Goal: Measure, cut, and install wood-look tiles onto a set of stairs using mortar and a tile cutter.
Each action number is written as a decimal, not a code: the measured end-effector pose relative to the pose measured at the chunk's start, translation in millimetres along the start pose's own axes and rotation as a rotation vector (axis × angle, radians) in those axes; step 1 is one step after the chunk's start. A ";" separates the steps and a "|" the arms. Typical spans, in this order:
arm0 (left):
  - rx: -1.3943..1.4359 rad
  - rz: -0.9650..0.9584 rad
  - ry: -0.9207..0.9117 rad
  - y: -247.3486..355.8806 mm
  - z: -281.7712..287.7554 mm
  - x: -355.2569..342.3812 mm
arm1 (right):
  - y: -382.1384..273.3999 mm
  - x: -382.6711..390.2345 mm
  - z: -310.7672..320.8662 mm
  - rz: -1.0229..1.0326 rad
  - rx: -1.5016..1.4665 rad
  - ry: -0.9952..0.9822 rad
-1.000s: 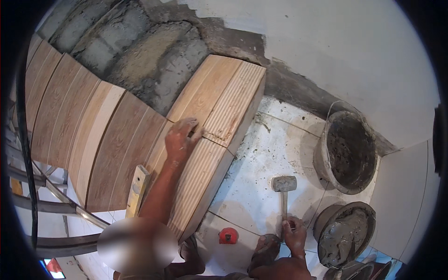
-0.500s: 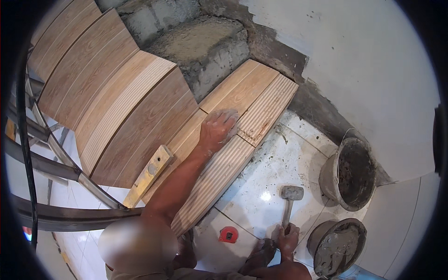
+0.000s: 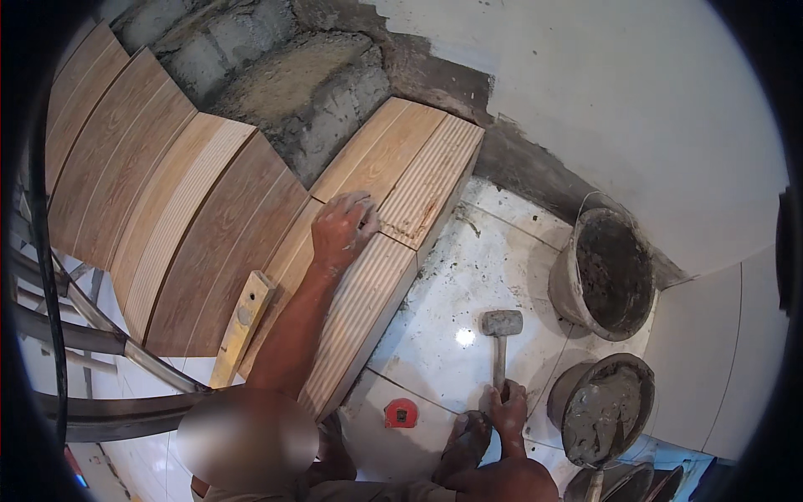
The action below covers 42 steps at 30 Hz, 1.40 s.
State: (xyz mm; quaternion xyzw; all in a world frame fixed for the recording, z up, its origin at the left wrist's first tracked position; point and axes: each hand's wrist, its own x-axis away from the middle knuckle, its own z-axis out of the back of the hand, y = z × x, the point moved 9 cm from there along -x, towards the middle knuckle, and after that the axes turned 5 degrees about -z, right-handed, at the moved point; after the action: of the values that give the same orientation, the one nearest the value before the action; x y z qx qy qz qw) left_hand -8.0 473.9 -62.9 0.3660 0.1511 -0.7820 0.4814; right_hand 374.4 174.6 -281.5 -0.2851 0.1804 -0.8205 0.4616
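Observation:
My left hand [image 3: 343, 226] rests on the wood-look stair tile [image 3: 368, 163] at a joint beside its ribbed strip [image 3: 431, 176], fingers bent and slightly apart, holding nothing I can see. My right hand [image 3: 508, 406] grips the handle of a grey-headed mallet [image 3: 502, 321] low over the white floor tiles [image 3: 427, 326]. A yellow spirit level [image 3: 242, 330] lies left of my left forearm. A red tape measure [image 3: 401, 413] is on the floor between the lowest step and my right hand.
Tiled steps [image 3: 125, 167] climb left beside bare concrete steps [image 3: 276, 100]. A curved metal railing [image 3: 125, 351] and black cable [image 3: 48, 301] are at left. A bucket [image 3: 565, 276], a tub of wet mortar [image 3: 602, 414] and more containers stand right, along the wall [image 3: 636, 117].
The view has swung and shifted back. My left hand stays at the tile joint, its fingers moving slightly. My right hand keeps hold of the mallet, with little movement.

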 end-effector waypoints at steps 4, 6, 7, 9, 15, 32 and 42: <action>0.014 0.073 0.037 -1.1 0.0 2.6 | 14.7 0.3 -4.9 -0.022 -0.031 -0.019; 0.024 0.076 0.014 -2.7 -4.1 2.9 | 14.3 -1.0 -5.3 0.071 -0.001 0.022; 0.033 0.089 0.003 -6.3 -5.1 2.8 | 17.0 -2.6 -6.2 0.081 -0.013 0.031; 0.063 0.055 -0.064 -12.5 -8.1 0.8 | 27.3 -6.1 -11.6 0.019 -0.160 -0.006; 0.534 0.520 -0.318 -85.9 -31.0 -7.6 | 34.1 -7.6 -38.1 -0.278 -0.766 -0.241; 0.081 0.178 -0.284 -59.4 -126.1 -80.6 | -38.7 -17.6 -38.2 -0.257 -0.790 -0.201; 0.114 0.118 -0.262 -52.5 -136.4 -101.5 | -48.2 -9.9 -29.7 -0.191 -0.774 -0.178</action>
State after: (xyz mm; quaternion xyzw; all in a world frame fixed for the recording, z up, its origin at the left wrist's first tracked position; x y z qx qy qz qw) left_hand 32.2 645.2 -89.7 0.2957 0.0207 -0.8007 0.5205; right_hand 328.1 208.5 -280.5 -0.5231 0.4081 -0.7032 0.2558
